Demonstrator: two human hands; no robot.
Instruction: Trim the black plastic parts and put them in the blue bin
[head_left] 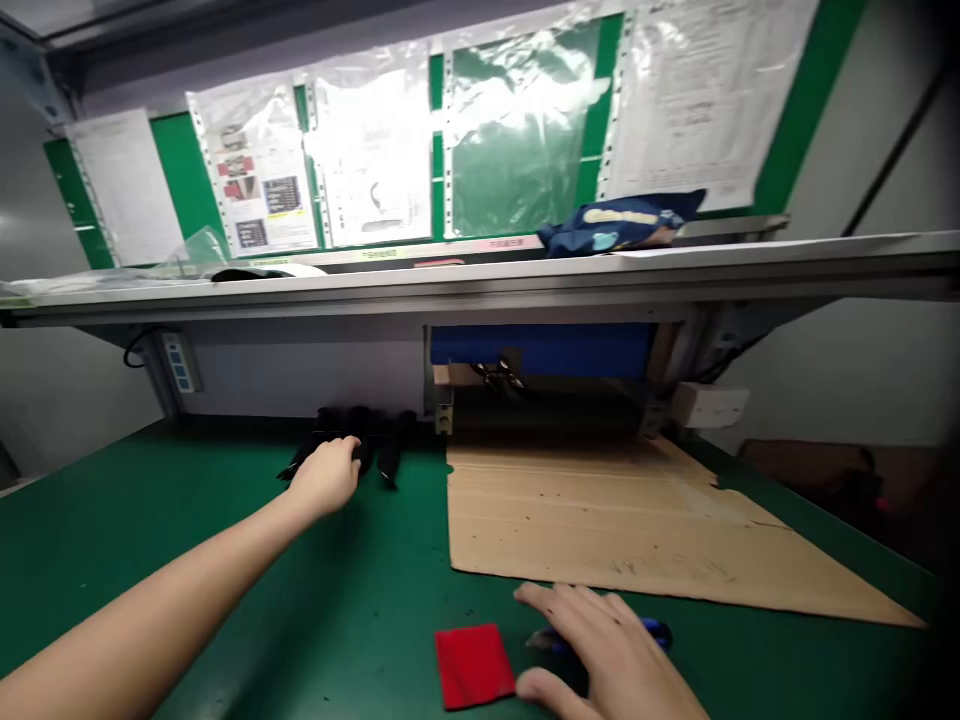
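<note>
Black pieces lie side by side at the back of the green table, and the left hand is stretched out over them; its fingertips are hidden, so I cannot tell whether it grips one. The right hand, well apart from the left and nearer the viewer, has its fingers spread and its thumb away from them, above a blue cutter that shows on both sides of it; whether the two touch I cannot tell. Just beside that thumb, a red square lies flat. Beyond the right hand, cardboard covers much of the table's right side, reaching back below a blue panel, where dark loops show, too dim to name. At the left is a socket strip, at the right a white box. Above runs a shelf with a dark blue pouch on it, and behind that a green board bears papers in clear sleeves
</note>
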